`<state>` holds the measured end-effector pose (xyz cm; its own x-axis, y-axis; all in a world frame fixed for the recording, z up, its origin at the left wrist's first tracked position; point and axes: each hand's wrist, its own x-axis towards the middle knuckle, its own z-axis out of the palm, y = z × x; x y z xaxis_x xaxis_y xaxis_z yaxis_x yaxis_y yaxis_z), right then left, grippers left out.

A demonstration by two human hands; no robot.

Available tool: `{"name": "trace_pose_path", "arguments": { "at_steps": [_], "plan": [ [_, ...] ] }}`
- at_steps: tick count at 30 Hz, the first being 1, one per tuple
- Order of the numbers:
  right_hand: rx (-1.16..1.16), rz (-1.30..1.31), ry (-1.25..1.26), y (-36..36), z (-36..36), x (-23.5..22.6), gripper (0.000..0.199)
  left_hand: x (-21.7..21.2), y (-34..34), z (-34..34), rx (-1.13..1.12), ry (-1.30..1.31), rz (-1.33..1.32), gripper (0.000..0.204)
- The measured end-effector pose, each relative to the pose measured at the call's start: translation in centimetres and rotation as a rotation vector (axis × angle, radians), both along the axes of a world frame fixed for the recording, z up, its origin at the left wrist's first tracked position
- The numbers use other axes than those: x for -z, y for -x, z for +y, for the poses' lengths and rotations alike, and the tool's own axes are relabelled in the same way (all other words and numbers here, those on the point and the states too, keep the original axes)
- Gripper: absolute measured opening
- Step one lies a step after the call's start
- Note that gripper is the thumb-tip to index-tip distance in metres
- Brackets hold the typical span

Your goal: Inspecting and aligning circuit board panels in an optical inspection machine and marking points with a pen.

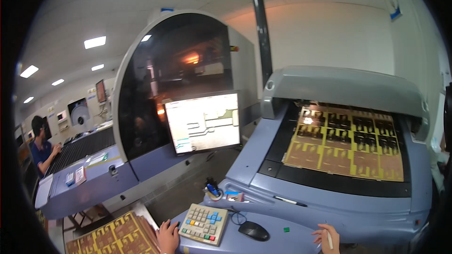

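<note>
My left hand [168,238] rests at the left edge of the blue machine's desk, fingers spread and holding nothing I can make out. It lies between a beige keypad [204,224] with coloured keys and a stack of copper-and-yellow circuit panels [117,235]. At the lower right, my right hand [326,236] is closed around a slim white pen-like stick [330,241]. A black mouse [254,230] sits right of the keypad, and a small green piece [286,229] lies between mouse and right hand. On the machine's black bed lies another patterned circuit panel [339,157].
A lit monitor [204,122] stands behind the keypad. The machine's grey hood [343,87] spans the bed's far side. A black-and-white pen [290,201] lies on the front ledge, near a tape roll [214,194]. Far left, a person [41,145] works at another machine.
</note>
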<state>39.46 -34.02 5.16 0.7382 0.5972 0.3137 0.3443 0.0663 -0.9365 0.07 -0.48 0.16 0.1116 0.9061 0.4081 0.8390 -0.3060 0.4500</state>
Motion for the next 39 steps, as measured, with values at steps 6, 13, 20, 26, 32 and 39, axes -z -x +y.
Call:
{"name": "trace_pose_path", "arguments": {
  "at_steps": [6, 13, 20, 26, 32, 39],
  "plan": [
    [0.081, -0.237, -0.049, -2.8, 0.0, -2.1, 0.014, -1.0, -0.2, 0.1, 0.064, -0.027, 0.176, 0.034],
    [0.239, -0.511, 0.048, -8.5, -1.8, -7.7, 0.018, -0.6, 0.1, 0.1, 0.049, -0.067, 0.184, 0.032],
    [0.278, -0.51, 0.072, -10.2, -1.6, -5.7, 0.022, -0.5, -0.5, 0.2, 0.03, -0.012, -0.003, 0.026],
    [0.452, -0.709, 0.038, -13.0, 0.8, -4.1, 0.026, 0.0, -0.4, 0.5, 0.052, -0.065, -0.003, 0.027],
    [0.483, -0.712, 0.046, -14.4, 2.1, -3.1, 0.026, 0.0, -0.2, 0.4, 0.025, -0.064, 0.006, 0.027],
    [0.459, -0.733, 0.083, -14.7, 1.6, -2.7, 0.024, 0.1, -0.1, 0.4, 0.033, -0.056, 0.001, 0.027]
  ]
}}
